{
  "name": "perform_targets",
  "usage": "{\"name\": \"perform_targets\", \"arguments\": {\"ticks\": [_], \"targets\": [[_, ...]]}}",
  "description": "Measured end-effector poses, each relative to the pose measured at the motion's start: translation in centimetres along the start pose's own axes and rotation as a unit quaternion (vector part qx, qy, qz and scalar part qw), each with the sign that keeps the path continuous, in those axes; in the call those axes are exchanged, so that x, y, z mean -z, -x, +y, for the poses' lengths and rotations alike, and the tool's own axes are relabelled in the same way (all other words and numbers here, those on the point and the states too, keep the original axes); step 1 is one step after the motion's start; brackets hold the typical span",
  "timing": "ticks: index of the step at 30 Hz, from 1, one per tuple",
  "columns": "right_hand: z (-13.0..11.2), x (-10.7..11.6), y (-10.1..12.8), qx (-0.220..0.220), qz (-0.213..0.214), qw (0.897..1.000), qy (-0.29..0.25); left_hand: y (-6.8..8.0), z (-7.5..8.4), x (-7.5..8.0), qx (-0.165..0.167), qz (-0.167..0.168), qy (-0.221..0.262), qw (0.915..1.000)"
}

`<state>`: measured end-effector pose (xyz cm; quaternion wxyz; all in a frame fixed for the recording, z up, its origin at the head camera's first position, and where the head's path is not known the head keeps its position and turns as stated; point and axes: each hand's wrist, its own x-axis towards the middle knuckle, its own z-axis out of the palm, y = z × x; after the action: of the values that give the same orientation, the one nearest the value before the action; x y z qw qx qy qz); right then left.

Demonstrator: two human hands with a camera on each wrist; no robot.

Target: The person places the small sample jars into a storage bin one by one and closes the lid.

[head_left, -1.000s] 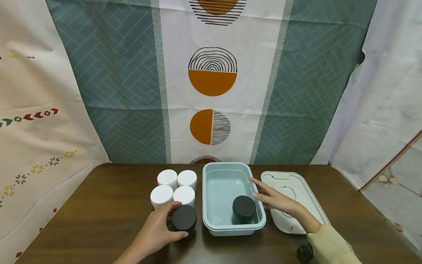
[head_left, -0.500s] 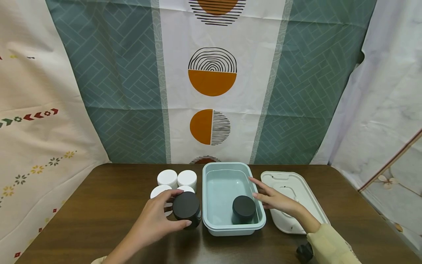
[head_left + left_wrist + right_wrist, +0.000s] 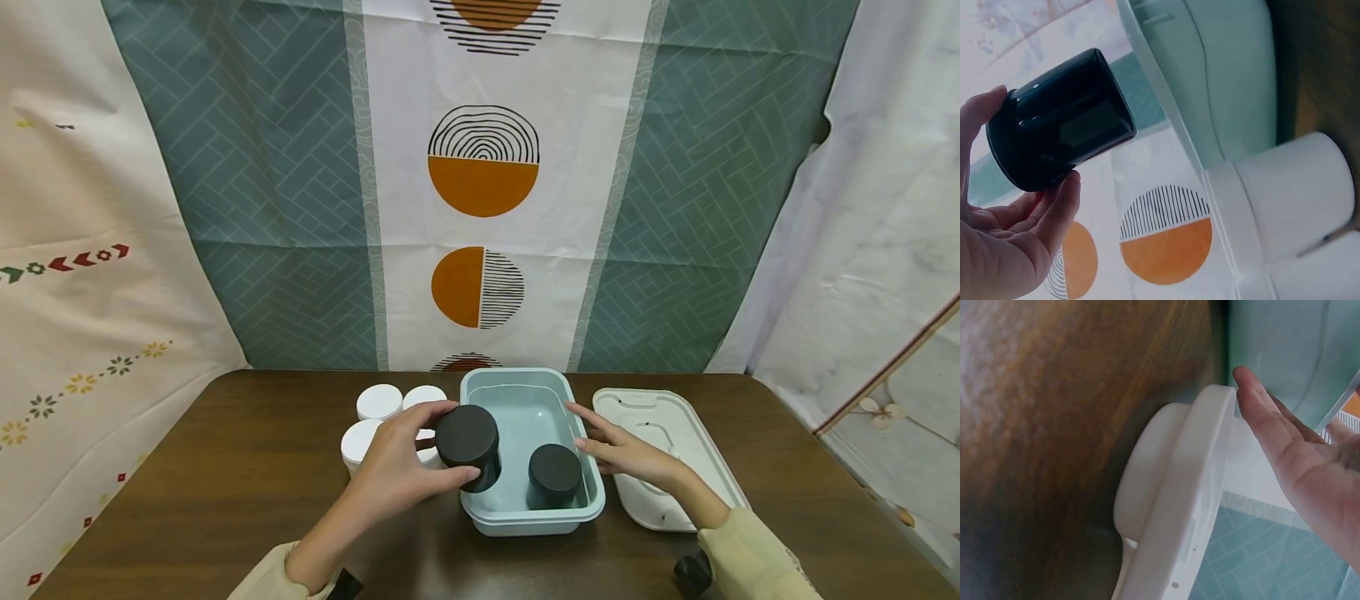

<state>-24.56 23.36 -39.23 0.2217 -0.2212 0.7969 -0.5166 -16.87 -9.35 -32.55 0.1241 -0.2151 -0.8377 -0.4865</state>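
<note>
Left hand (image 3: 401, 457) grasping a black jar (image 3: 468, 440) between thumb and fingers near its lid; jar aloft at the left rim of the pale blue tub (image 3: 513, 412), clear of the worktop (image 3: 195, 483). Second black jar (image 3: 555, 472) stands inside the tub, near end, right side. Right hand (image 3: 630, 457) released, fingers extended at the tub's right rim, gripping nothing. Four white jars (image 3: 379, 402) grouped left of tub, one partly hidden by left hand. White lid-like piece (image 3: 703, 446) lies right of tub, partly beneath right forearm.
</note>
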Motion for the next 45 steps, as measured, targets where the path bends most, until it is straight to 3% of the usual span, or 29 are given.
{"name": "perform_targets", "arguments": {"ticks": [5, 13, 24, 29, 36, 45], "targets": [[0.0, 0.0, 0.0, 0.003, -0.003, 1.000, -0.006, -0.8, 0.1, -1.0, -0.002, -0.003, 0.002, 1.0000], [0.1, 0.1, 0.0, 0.002, 0.000, 1.000, -0.005, -1.3, -0.9, -2.8, -0.001, -0.029, -0.005, 0.9996], [0.2, -0.1, 0.1, 0.008, -0.007, 1.000, -0.012, -1.0, -2.0, -5.1, -0.001, -0.043, -0.134, 0.9901], [0.1, 0.0, 0.1, 0.005, 0.001, 1.000, -0.001, -1.1, -1.9, -5.4, -0.007, -0.050, -0.155, 0.9867], [0.1, 0.0, 0.0, 0.003, 0.002, 1.000, -0.002, -1.1, -1.8, -5.5, -0.008, -0.084, -0.174, 0.9810], [0.2, -0.1, 0.0, 0.006, 0.002, 1.000, -0.004, -1.2, -2.1, -5.7, -0.037, -0.103, -0.214, 0.9707]]}}
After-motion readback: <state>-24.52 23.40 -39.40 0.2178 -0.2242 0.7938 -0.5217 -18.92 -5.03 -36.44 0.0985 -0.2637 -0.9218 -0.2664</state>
